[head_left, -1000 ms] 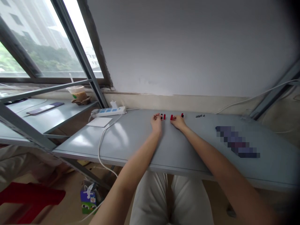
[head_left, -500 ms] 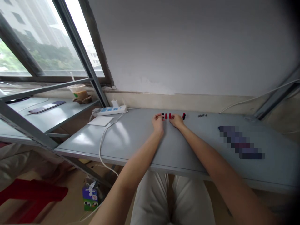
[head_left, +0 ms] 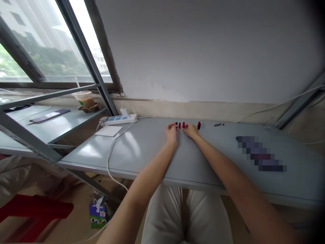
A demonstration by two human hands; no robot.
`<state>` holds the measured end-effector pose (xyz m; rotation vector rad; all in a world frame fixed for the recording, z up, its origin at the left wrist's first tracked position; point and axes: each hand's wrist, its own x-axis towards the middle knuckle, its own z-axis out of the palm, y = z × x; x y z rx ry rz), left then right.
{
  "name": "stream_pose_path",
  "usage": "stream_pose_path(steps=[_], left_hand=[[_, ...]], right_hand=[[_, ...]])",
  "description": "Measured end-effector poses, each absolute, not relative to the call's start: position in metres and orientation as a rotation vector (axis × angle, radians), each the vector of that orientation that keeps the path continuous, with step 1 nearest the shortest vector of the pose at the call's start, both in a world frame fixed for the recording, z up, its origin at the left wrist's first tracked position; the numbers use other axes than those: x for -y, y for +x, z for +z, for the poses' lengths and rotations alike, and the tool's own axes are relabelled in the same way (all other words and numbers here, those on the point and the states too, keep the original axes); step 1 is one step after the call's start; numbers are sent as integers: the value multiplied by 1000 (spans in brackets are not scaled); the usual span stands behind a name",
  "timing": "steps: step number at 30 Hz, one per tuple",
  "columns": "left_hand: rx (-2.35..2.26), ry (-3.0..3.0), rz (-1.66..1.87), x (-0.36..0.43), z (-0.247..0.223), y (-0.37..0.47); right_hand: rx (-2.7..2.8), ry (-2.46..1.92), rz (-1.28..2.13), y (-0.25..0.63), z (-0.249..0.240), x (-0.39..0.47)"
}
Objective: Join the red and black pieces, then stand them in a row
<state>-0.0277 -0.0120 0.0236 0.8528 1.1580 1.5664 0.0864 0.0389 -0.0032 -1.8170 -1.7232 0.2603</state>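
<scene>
Both hands are together at the far side of the grey table (head_left: 149,149). My left hand (head_left: 171,130) is closed, its fingertips pinching a small black piece (head_left: 176,125). My right hand (head_left: 191,130) has its fingers curled in, with the fingertips against a small upright red piece (head_left: 183,124). Between the two hands stands another small red piece (head_left: 179,125). Just past my right hand, a red piece (head_left: 199,123) and a black piece (head_left: 199,126) sit close together. These pieces are too small for me to tell their kind.
Several tiny dark bits (head_left: 218,125) lie farther right. A blurred-out dark object (head_left: 260,154) rests on the right side. To the left are a white power strip (head_left: 119,119), a white flat pad (head_left: 108,131) and a trailing cable (head_left: 109,156). A drink cup (head_left: 86,100) stands on the neighbouring table.
Almost nothing differs. Both hands keep their places at the small red and black pieces, and the whole view shifts very slightly.
</scene>
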Motion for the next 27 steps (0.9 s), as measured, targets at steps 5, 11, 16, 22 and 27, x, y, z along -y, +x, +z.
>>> stream_pose_path(steps=[5,11,16,22,27], left_hand=[[-1141,836,1567,12,24,-27],[-1150,837,1574,14,25,-27],[-1203,966,1504,14,27,-25],[-1306,1526,1274,12,10,-7],[-1284,2142,1033,25,-1,6]], right_hand=[[1756,-1820,247,91,-4,-39],[1832,-1838,169,102,-1,-31],[1964,-1775,35,119,11,-8],[2021,-1851,-33,169,10,18],[1912,-1919,-56,197,-4,24]])
